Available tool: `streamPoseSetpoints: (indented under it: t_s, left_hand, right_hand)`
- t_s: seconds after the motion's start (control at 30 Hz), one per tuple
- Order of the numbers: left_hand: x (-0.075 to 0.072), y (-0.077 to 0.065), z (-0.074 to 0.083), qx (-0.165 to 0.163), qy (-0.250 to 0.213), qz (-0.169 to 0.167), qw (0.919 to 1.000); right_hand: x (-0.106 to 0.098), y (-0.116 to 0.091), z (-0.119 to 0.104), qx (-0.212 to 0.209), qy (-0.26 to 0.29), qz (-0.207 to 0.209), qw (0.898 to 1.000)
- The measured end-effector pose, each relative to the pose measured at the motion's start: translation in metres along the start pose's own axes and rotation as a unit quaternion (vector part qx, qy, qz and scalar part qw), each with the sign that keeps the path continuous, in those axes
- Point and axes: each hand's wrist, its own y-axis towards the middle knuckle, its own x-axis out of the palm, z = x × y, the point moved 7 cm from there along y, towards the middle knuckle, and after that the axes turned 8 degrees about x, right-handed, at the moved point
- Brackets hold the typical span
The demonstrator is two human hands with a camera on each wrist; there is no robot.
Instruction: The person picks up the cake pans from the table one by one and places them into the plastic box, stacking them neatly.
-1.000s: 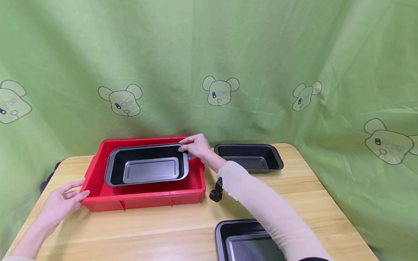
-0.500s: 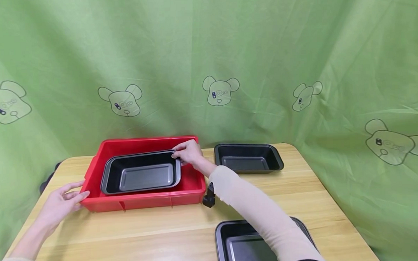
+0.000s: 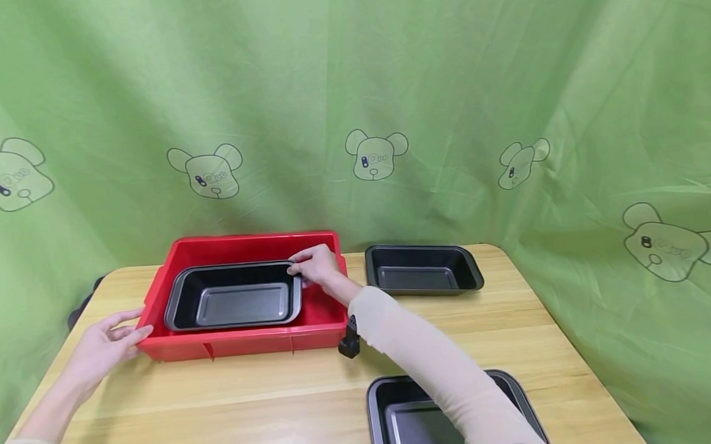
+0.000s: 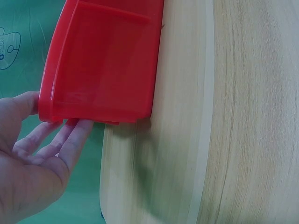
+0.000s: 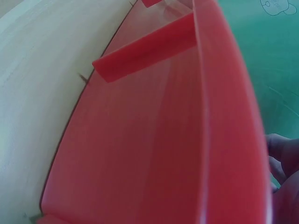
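A dark grey loaf pan (image 3: 242, 304) lies level inside a red plastic bin (image 3: 250, 343) at the back left of the table. My right hand (image 3: 317, 263) pinches the pan's right rim near its far corner, thumb inside. My left hand (image 3: 101, 344) holds the bin's near left corner. In the left wrist view, the thumb of that hand (image 4: 35, 172) is at the rim and its fingers touch the end wall. The bin's outer wall (image 5: 135, 130) fills most of the right wrist view, hiding the pan; only part of my right hand (image 5: 286, 163) shows at the edge.
A second loaf pan (image 3: 417, 279) stands right of the bin at the back. Another dark pan (image 3: 420, 424) sits at the front right, partly under my right sleeve (image 3: 436, 361). A green curtain (image 3: 291, 105) hangs behind the wooden table (image 3: 250, 405).
My right hand has moved the loaf pan leftward and nearer to me, lower into the red bin. My left hand stays at the bin's corner.
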Motion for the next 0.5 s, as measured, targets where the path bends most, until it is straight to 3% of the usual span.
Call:
streamPoseSetpoints:
  t_s: [0.5]
  left_hand:
    - [0.002, -0.0012, 0.0008, 0.014, -0.029, 0.003, 0.9995]
  right_hand:
    - [0.0088, 0.0051, 0.0056, 0.013, 0.0, 0.002, 1.0]
